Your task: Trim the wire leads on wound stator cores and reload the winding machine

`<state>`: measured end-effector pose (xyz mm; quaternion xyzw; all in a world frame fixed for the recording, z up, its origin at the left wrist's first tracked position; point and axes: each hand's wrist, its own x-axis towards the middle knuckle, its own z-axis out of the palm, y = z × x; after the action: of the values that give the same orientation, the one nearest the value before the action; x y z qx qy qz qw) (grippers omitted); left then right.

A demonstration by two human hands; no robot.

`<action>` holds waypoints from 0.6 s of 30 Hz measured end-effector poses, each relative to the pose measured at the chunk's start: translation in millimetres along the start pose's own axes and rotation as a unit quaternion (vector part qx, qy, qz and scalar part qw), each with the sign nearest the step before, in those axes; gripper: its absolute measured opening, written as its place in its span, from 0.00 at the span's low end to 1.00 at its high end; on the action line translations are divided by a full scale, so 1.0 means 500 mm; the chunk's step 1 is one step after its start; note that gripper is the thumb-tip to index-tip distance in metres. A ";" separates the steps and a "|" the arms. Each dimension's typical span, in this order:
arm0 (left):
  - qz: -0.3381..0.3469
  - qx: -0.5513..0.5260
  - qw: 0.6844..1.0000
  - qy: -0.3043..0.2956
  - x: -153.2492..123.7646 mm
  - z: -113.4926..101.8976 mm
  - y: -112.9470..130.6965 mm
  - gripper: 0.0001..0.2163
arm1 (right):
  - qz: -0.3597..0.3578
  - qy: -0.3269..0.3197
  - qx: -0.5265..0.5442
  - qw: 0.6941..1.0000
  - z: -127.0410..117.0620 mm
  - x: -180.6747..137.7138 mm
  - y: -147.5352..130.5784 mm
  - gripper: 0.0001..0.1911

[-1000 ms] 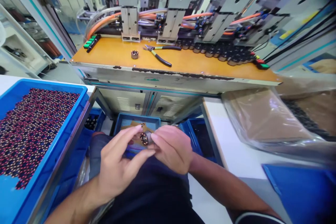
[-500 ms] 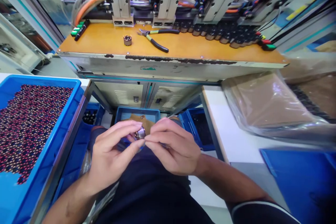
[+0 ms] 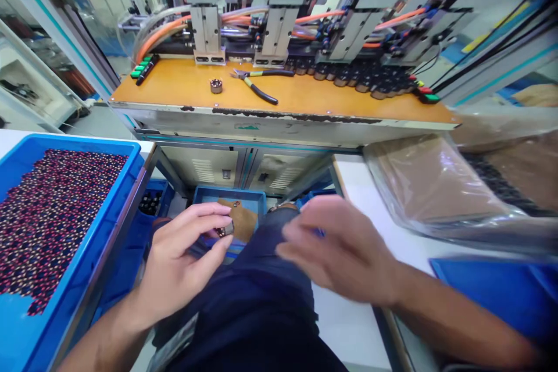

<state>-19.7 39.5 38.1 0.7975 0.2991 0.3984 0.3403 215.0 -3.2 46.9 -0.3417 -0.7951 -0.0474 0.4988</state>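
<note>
Head view, read as a clock face about its centre. At 8 o'clock our left hand (image 3: 185, 256) grasps the part (image 3: 229, 229), itself at 7, between thumb and fingertips, before the tray (image 3: 209, 193); at 5 our right hand (image 3: 340, 250) stands well apart, fingers bent but blurred, so we cannot tell whether it grasps anything. For good handling, we judge, we should pinch the part lightly by its outer wall and keep its end in sight. Counting left to right, we find one bin (image 3: 87, 143) between 8 and 9, its pieces (image 3: 65, 215) too many to count; one held part; one ring (image 3: 216, 86) at 11; one pair of pliers (image 3: 261, 93) at 12; crowded, uncountable cylinders (image 3: 349, 75) at 1; one bag (image 3: 418, 186) at 3.
</note>
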 end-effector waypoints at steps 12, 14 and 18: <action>0.028 -0.023 0.999 -0.019 -0.026 -0.012 0.005 0.19 | 0.168 -0.270 0.144 0.937 0.030 0.055 -0.012 0.17; 0.042 -0.038 0.998 -0.019 -0.029 -0.015 -0.001 0.20 | 0.288 -0.320 0.262 0.864 0.025 0.062 -0.018 0.14; 0.037 -0.055 0.998 0.001 -0.026 -0.015 -0.009 0.19 | 0.287 -0.310 0.243 0.873 0.014 0.114 0.038 0.12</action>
<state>-33.5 34.8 32.2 0.7878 0.2478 0.4273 0.3680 205.5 42.5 85.2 -0.4198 -0.7626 0.4006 0.2858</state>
